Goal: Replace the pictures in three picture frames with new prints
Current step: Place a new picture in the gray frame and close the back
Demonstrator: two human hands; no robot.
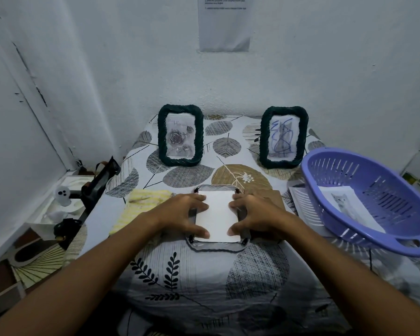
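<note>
Purple basket (374, 190), dark-green frames (180, 135), leaf-patterned cloth (192, 275).

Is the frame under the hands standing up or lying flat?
Lying flat, face down. The frame rests on the tablecloth with a white sheet in its back, both hands pressing its sides.

A corner is formed by two pale, rough-plastered walls (325, 69), the left one marked by a dark crack (32, 76). A printed sheet (224, 23) is fixed high on the back wall. The table (204, 275) is covered by a leaf-patterned cloth, dimly lit
</note>
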